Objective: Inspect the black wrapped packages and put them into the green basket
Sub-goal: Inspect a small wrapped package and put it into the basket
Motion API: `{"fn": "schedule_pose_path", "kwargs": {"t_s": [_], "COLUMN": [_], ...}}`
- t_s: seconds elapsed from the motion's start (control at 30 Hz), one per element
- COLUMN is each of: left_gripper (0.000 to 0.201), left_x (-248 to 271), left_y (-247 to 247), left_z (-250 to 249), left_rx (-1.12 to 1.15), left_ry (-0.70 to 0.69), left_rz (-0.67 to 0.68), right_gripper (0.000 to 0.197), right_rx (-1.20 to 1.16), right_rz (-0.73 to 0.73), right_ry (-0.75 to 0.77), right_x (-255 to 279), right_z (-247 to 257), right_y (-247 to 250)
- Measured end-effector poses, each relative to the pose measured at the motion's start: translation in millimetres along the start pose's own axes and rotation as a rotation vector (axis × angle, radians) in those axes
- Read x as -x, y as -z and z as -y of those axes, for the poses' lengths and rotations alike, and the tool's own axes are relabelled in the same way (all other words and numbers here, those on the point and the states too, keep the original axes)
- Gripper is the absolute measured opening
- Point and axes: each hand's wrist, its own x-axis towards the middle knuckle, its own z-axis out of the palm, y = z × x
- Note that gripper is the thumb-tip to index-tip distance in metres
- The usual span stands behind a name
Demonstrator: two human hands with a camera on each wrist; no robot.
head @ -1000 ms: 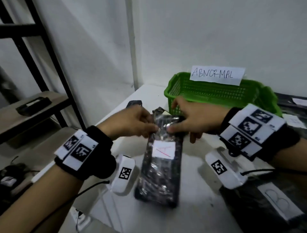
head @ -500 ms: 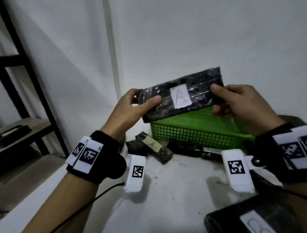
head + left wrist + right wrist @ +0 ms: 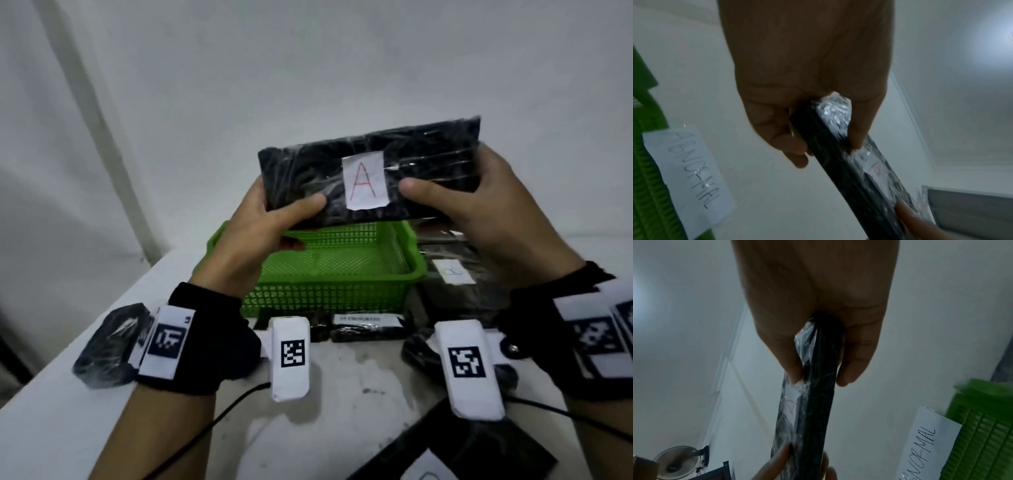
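Held black wrapped package (image 3: 370, 174) marked A above green basket (image 3: 416, 260) — left hand (image 3: 260, 233) and right hand (image 3: 479, 205) each pinched an end. Basket looked empty; other packages (image 3: 368, 327) waited on table (image 3: 68, 428) — most left.

black wrapped packages (image 3: 370, 174): at least 5 | green basket (image 3: 329, 274): 1 | hands (image 3: 253, 233): 2

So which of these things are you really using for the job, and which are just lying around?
For the job:
- black package marked A, held by the left hand and the right hand
- green basket, below it
- other black wrapped packages on the table

Just lying about:
- paper sign reading ABNORMAL
- black cable
- white table
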Motion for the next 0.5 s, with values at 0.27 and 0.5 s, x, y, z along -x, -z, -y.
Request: {"fn": "schedule_pose_path", "kwargs": {"t_s": [0.27, 0.5], "left_gripper": [0.051, 0.050], "left_x": [2.9, 1.1], "left_y": [-17.8, -15.4], "left_z": [-14.7, -7.0], "left_rx": [0.052, 0.040], "left_ry": [-0.140, -0.144], "left_rz": [-0.090, -0.047], "right_gripper": [0.048, 0.049], "right_rx": [-0.287, -0.174], "right_rz": [0.012, -0.033], "right_ry": [-0.114, -0.150], "right_x": [0.6, -0.9], "right_z": [10.6, 1.8], "right_y": [2.0, 4.3]}}
